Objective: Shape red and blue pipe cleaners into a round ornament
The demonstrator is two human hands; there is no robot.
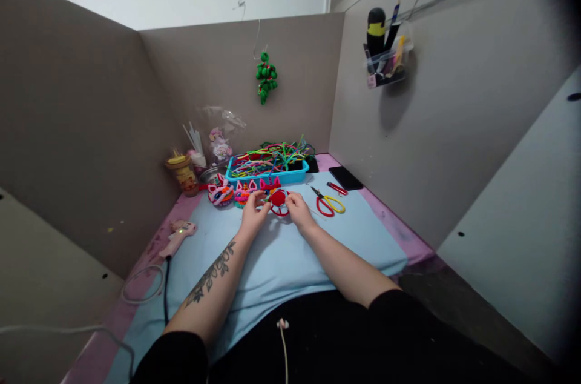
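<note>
A round red chenille-stem piece (278,197) with an open, spoked lower rim is held up over the blue cloth between my two hands. My right hand (298,212) pinches its right edge with thumb and fingertips. At its left edge, the thumb and forefinger of my left hand (255,212) are curled in on it. Just behind my left hand sit colourful fuzzy animal-head figures (221,192) with pink ears. Scissors (330,203) with one red and one yellow handle lie to the right of my right hand.
A blue basket (285,178) of chenille stems stands behind the hands. A pink glue gun (178,237) with a cord lies left, near a drink cup (182,174). A red cutter (337,189) and black phone (345,178) lie right. Grey partitions (299,81) enclose the table.
</note>
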